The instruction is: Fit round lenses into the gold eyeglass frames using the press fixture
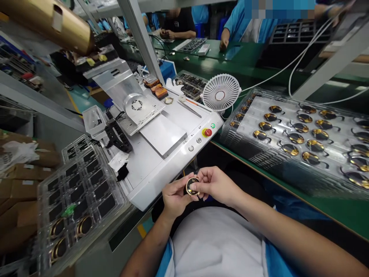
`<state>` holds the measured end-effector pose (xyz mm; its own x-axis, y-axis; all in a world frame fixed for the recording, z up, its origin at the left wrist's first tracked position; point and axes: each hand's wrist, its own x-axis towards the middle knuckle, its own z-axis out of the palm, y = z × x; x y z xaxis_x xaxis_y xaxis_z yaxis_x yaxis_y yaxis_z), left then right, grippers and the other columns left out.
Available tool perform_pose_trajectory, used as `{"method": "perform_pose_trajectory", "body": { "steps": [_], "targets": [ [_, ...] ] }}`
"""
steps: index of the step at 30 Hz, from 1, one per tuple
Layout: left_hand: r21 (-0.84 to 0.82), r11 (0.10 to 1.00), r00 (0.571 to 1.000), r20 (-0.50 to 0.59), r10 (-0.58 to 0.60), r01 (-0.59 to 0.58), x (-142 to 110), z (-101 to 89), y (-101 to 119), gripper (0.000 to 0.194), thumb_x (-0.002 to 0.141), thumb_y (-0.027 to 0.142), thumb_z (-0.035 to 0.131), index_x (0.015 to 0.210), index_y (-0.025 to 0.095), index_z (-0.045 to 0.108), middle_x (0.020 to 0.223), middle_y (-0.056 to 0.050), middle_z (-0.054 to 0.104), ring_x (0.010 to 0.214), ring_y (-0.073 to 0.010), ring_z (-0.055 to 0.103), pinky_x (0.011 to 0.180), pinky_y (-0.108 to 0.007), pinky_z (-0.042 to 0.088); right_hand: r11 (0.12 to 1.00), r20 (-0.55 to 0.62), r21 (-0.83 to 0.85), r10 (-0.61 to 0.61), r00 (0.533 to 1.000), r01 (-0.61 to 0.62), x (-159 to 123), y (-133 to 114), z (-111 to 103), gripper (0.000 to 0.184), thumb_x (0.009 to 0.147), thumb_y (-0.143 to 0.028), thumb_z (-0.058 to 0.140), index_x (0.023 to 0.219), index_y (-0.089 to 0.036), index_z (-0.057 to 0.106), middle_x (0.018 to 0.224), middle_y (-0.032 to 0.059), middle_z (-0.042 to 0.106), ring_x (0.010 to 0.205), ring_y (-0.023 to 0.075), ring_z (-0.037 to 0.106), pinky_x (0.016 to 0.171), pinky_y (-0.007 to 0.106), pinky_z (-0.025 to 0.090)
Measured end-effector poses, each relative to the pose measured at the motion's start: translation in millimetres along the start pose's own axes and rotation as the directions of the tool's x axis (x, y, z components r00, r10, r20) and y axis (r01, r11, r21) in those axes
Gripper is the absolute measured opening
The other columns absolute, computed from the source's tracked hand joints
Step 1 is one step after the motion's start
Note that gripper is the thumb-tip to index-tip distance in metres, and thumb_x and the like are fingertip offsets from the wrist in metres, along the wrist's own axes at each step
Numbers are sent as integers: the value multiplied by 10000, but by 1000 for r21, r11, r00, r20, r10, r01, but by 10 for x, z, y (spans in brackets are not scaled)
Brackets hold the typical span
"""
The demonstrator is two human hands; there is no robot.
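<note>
Round gold-rimmed disc (192,186), probably a speaker part, sits clamped between left hand (174,199) at nine o'clock and right hand (216,185) at three, both grips closed.

Gold ring (192,186) — partly hidden, brass cylinder (49,27) — cut off

A white bench machine (170,181) is fitted with a red emergency-stop button (207,132) and a raised aluminium plate (163,134). A small white fan (220,92) is placed just beside it on the green tabletop (331,207). Round gold-and-black parts are laid out in a clear plastic tray (250,111), and black pads are held in another clear tray (40,215).
</note>
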<state>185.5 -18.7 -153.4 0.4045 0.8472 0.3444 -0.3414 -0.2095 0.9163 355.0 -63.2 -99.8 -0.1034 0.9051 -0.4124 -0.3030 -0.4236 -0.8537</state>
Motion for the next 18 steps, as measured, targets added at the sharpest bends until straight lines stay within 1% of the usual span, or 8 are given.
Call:
{"method": "perform_pose_trajectory", "body": {
  "steps": [3,7,9,12,13,15,17,18],
  "targets": [
    [3,1000,1000,8,5,-5,-27,-5,18,549,687,246,945,1198,342,767,1176,-89,795,959,-276,813,897,-402,673,996,17,87,-27,999,26,12,65,49,613,595,-610,933,652,-184,495,556,29,689,430,106,591,415,197,495],
    [33,999,999,-46,4,-3,-25,-53,77,556,677,206,946,1189,339,772,1167,-90,799,1013,-290,799,924,-395,661,988,9,142,-69,998,67,67,98,160,618,584,-600,945,669,-184,496,572,26,700,417,109,597,393,196,510],
    [41,999,997,-74,20,-17,-5,-78,111,531,683,191,941,1172,330,785,1143,-84,811,1052,-294,787,947,-390,650,992,45,116,-64,997,58,144,43,156,609,571,-591,953,676,-178,518,566,25,694,439,116,614,411,200,532],
    [-7,1000,991,-136,-2,1,20,-88,153,459,753,220,901,1187,313,781,1189,-87,806,1113,-286,767,971,-376,636,1000,159,-25,-11,987,15,351,-165,34,597,486,-540,996,714,-147,609,591,30,690,493,124,627,418,195,540],
    [-43,999,988,-155,-23,17,22,-83,166,436,788,242,877,1205,311,770,1214,-87,798,1132,-285,759,990,-386,627,997,134,-77,-19,991,29,441,-259,-26,602,460,-525,1007,734,-142,632,597,22,680,497,124,616,402,196,530],
    [-123,991,982,-173,-76,55,17,-68,192,396,849,294,825,1236,317,743,1250,-79,778,1134,-294,758,1013,-441,614,984,-46,-151,-105,993,97,639,-454,-141,586,498,-532,995,760,-154,632,579,-10,634,475,116,570,367,207,507],
    [-166,981,981,-152,-124,98,4,-56,220,372,874,316,797,1240,323,728,1255,-73,752,1087,-303,774,959,-476,640,966,-249,-205,-209,946,160,835,-624,-227,524,636,-552,933,766,-181,586,542,-39,576,434,106,519,348,213,482],
    [-164,980,981,-135,-138,116,-1,-53,232,379,869,309,802,1239,323,727,1241,-74,745,1052,-297,784,902,-452,662,958,-307,-228,-242,920,176,924,-691,-254,486,705,-543,894,771,-191,565,531,-46,561,413,102,497,340,212,461]
  ]
}}
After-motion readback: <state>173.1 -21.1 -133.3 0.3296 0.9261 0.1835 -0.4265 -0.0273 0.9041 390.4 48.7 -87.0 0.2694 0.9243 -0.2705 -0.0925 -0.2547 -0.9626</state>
